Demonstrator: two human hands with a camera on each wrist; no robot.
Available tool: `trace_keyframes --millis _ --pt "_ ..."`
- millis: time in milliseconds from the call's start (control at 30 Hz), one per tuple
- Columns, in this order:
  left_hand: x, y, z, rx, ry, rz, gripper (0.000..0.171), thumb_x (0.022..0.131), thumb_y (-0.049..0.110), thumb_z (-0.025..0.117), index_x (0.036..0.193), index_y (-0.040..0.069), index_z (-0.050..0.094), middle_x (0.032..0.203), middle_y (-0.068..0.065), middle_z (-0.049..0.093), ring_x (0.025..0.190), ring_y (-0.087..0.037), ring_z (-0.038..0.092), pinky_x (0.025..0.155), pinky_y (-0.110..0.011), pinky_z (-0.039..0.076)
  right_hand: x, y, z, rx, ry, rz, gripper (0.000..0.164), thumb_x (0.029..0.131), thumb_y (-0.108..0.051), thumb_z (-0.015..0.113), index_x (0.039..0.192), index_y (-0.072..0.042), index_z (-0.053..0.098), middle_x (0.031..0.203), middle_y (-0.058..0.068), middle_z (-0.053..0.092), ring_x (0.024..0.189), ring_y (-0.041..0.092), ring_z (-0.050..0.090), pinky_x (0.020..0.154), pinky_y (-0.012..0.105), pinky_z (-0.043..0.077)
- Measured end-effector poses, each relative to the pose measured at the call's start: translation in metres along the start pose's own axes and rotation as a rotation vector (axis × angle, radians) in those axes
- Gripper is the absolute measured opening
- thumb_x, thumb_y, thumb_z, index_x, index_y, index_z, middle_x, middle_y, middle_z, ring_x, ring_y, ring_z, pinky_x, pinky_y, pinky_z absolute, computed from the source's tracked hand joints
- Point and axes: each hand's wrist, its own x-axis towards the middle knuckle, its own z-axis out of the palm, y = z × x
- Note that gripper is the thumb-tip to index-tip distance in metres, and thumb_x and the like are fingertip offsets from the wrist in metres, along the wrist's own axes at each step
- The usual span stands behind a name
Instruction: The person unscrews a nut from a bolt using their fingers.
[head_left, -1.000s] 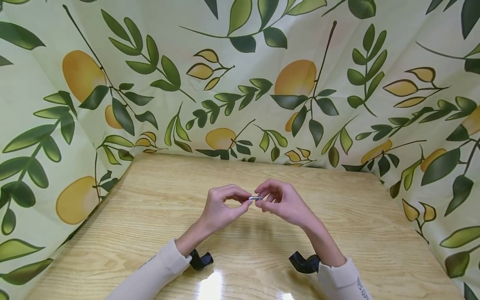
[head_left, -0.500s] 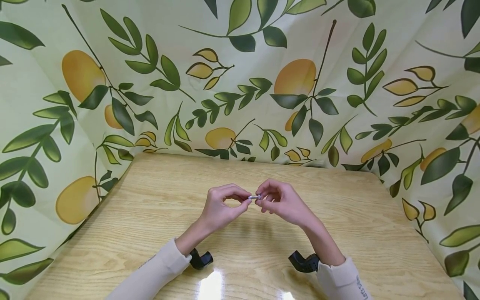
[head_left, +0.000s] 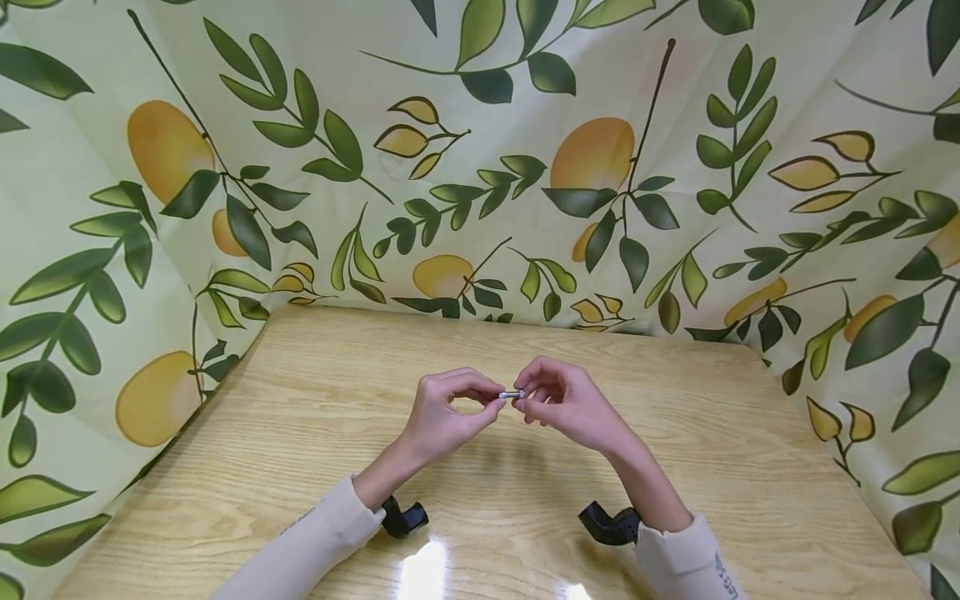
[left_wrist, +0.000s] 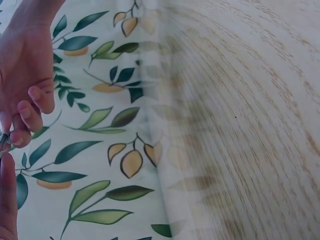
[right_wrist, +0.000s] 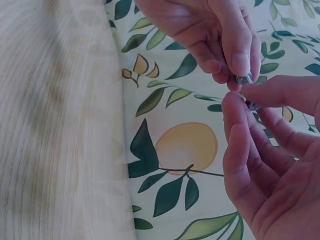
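Note:
A small silver bolt [head_left: 512,394] lies roughly level between both hands, raised over the wooden table. My left hand [head_left: 450,417] pinches its left end between thumb and fingers. The thumb and fingers of my right hand [head_left: 566,407] pinch the wider right end, which they partly cover. In the right wrist view, ridged metal of the bolt [right_wrist: 244,79] shows at the left fingertips, and a darker bit shows between the right fingers. The left wrist view catches only a sliver of the bolt [left_wrist: 4,139] at its left edge.
The light wooden table [head_left: 315,417] spreads under both arms. Cloth with a leaf and fruit print [head_left: 480,192] rises behind the table and along its sides. Black wrist mounts [head_left: 405,518] stick out from both beige sleeves [head_left: 315,533], low over the table.
Both hands stay in almost the same place, still pinching the bolt. The right fingertips shift very slightly at its wider end.

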Motion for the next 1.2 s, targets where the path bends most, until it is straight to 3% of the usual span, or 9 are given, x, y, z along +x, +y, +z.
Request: trace_keyframes --millis 233,433,633,867,1067,1200 --pt "-0.0015 0.0007 -0.0006 0.014 0.001 0.011 0.013 0.083 -0.006 0.079 0.094 0.002 0.078 0.086 -0.012 0.078 0.073 -0.018 0.076 0.071 -0.028 0.067 0.0007 0.0009 -0.0009 -0.026 -0.024 0.028 0.025 0.095 -0.015 0.073 0.115 -0.001 0.068 0.091 0.011 0.071 0.071 0.021 0.068 0.058 0.028 0.057" --pt "-0.0004 0.0006 -0.001 0.015 0.003 0.013 0.014 0.083 -0.007 0.079 0.094 0.001 0.078 0.087 -0.012 0.079 0.073 -0.017 0.076 0.071 -0.028 0.067 0.0001 -0.0006 -0.0011 -0.018 -0.015 0.028 0.015 0.095 -0.013 0.071 0.107 -0.004 0.069 0.085 0.009 0.071 0.069 0.017 0.066 0.058 0.028 0.057" --pt "0.0005 0.0003 -0.0009 0.01 0.004 0.029 0.014 0.083 -0.008 0.078 0.093 0.001 0.078 0.085 -0.012 0.078 0.072 -0.018 0.075 0.07 -0.028 0.067 0.0003 -0.002 -0.0008 -0.015 -0.002 0.004 0.022 0.091 -0.009 0.075 0.11 -0.001 0.067 0.086 0.01 0.069 0.069 0.017 0.066 0.056 0.027 0.056" --pt "-0.0008 -0.0006 -0.0009 0.003 0.001 0.017 0.014 0.083 -0.008 0.078 0.094 0.001 0.078 0.086 -0.012 0.078 0.072 -0.018 0.075 0.071 -0.028 0.067 0.0003 -0.0007 -0.0024 -0.036 -0.033 0.042 0.021 0.098 -0.017 0.07 0.111 0.0 0.07 0.09 0.014 0.073 0.071 0.02 0.069 0.061 0.032 0.06" --pt "0.0002 -0.0003 -0.0002 0.002 -0.001 0.015 0.014 0.083 -0.007 0.079 0.094 0.001 0.078 0.086 -0.012 0.078 0.072 -0.017 0.075 0.07 -0.029 0.067 0.0001 -0.0023 -0.0011 -0.018 0.002 0.012 0.016 0.092 -0.009 0.073 0.106 -0.004 0.067 0.083 0.01 0.069 0.068 0.02 0.066 0.054 0.025 0.053" --pt "0.0004 -0.0006 0.0002 0.004 -0.001 0.018 0.014 0.083 -0.007 0.079 0.094 0.001 0.078 0.085 -0.012 0.078 0.072 -0.018 0.075 0.07 -0.029 0.067 0.0008 -0.0016 -0.0011 -0.022 0.002 0.011 0.024 0.09 -0.008 0.076 0.111 0.0 0.066 0.088 0.01 0.069 0.069 0.019 0.067 0.055 0.025 0.055"
